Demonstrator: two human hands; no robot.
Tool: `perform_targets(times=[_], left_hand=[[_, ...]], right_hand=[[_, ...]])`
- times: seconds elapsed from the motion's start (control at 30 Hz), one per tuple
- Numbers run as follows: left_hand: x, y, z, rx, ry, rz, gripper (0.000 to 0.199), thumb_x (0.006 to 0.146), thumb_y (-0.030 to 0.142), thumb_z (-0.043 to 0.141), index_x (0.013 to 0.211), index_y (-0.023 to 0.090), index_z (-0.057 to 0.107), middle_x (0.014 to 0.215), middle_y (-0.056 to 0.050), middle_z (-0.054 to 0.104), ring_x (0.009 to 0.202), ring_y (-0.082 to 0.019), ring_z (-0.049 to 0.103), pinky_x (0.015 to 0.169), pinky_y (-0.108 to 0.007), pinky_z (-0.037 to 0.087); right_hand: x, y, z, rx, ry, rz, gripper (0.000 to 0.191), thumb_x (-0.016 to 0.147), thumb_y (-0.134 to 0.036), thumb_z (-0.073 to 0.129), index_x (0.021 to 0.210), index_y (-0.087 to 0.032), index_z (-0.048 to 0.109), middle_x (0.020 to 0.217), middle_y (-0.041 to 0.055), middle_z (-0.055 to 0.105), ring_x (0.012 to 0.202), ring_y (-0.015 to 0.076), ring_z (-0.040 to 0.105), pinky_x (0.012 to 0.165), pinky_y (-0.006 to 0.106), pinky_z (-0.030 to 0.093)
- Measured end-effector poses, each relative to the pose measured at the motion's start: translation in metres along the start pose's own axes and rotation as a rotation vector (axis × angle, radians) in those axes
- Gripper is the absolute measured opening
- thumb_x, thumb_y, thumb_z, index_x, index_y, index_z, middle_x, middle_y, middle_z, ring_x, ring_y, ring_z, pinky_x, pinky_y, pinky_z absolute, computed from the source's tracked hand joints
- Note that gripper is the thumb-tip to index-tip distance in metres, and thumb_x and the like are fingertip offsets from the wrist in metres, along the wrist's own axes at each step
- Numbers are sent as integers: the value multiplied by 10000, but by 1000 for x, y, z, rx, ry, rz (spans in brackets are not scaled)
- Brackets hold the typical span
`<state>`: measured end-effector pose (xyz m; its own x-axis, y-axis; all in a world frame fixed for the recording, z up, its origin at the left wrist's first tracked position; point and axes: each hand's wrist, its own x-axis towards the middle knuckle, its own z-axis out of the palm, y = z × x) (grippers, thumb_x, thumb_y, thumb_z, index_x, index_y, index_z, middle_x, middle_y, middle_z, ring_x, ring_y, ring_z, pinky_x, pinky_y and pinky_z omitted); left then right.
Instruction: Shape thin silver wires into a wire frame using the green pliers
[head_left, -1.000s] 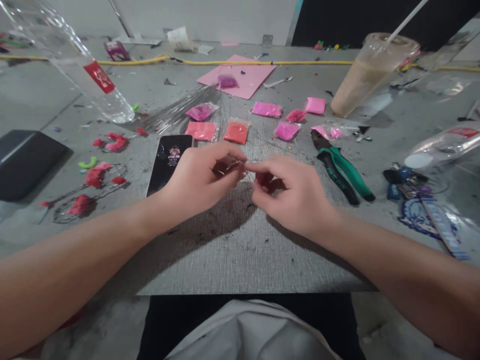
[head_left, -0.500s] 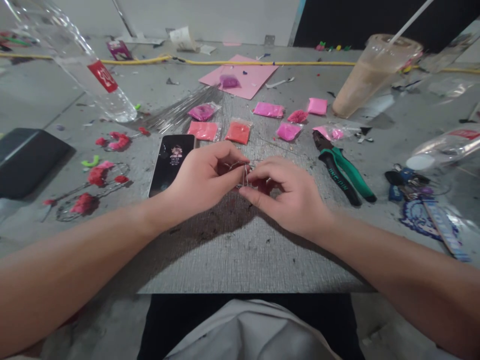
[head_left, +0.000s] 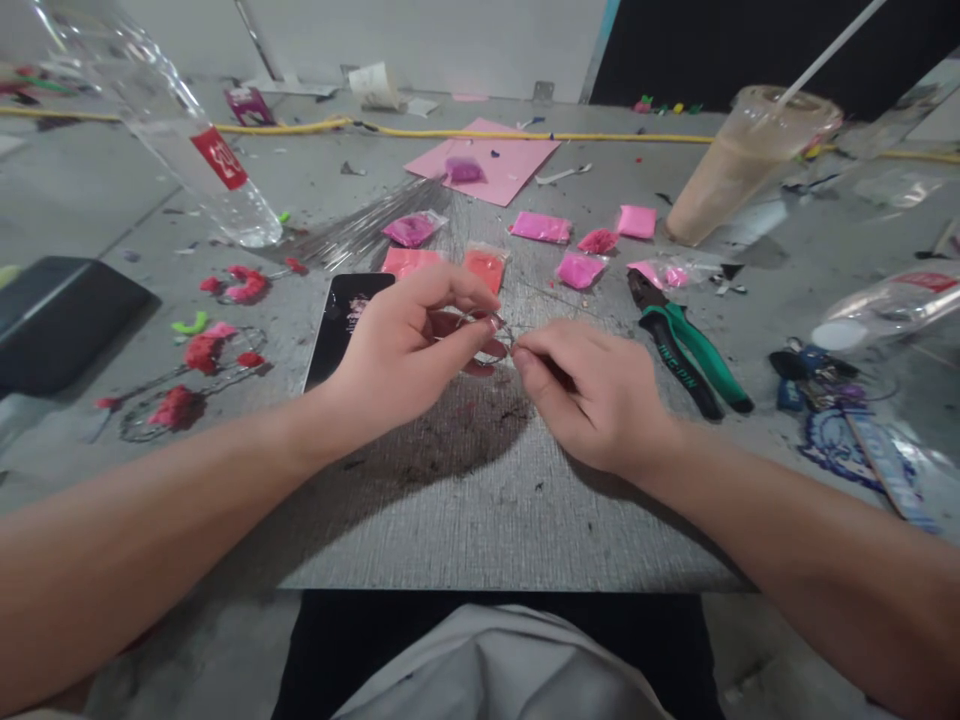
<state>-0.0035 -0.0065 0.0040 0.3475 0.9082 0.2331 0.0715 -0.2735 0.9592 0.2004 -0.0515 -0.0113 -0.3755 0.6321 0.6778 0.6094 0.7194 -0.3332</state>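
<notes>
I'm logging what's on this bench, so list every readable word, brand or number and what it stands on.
"JING-PIN": black pliers handle.
Standing bottle's red label: white characters, too blurred to read.
Lying bottle's red label: too blurred.
Phone screen: partly covered, its marks too small and blurred.
Pale blue strip at right: markings too blurred.

Light: dim, greyish indoor, source out of my view | shadows: soft, beneath the hands (head_left: 504, 345) on the bench (head_left: 480, 530) | glare: small highlights on the clear bottle (head_left: 196, 150) | focus: I get slight overall softness, fingertips smeared | edges: stretched, bottle leaning
</notes>
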Motion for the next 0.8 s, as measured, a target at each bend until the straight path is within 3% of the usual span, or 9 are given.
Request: perform_targets(times=[0.13,0.27,0.4,0.63,0.8], left_hand=[[0,1,1,-38,27,13,109,888,194,809,963,187,731,956,-29,767,790,-180,794,713,-302,711],[-3,4,1,-72,65,-9,120,885,218,834,949,197,735,949,-29,776,804,-192,802,719,-311,716],[-3,2,0,-170,63,-36,135,870,201,849,952,222,745,941,-16,770,824,-199,807,716,-332,725],[6,0,-1,-409,37,-156,69,880,197,799,895,205,732,849,1,743,788,-197,802,657,-326,707],[9,2,-2,-480,26,-275,78,861,198,798,822,208,731,843,-10,759,808,-206,804,655,-311,694]], right_hand=[[1,5,-2,-175,12,-57,201,1055,-197,528,969,-155,705,812,59,721,727,182,635,661,329,442],[3,8,-6,-280,-60,-102,225,1057,-223,496,978,-171,700,805,65,721,708,197,617,617,349,411],[3,9,-7,-313,-98,-58,255,1074,-263,470,1005,-208,710,833,72,742,760,221,643,639,362,436],[-3,7,0,-179,72,-4,192,1072,-233,554,1053,-216,744,925,63,802,817,210,708,721,348,529],[-2,6,-1,-206,79,-46,180,1047,-199,586,1034,-193,766,896,74,806,787,214,724,681,349,531]])
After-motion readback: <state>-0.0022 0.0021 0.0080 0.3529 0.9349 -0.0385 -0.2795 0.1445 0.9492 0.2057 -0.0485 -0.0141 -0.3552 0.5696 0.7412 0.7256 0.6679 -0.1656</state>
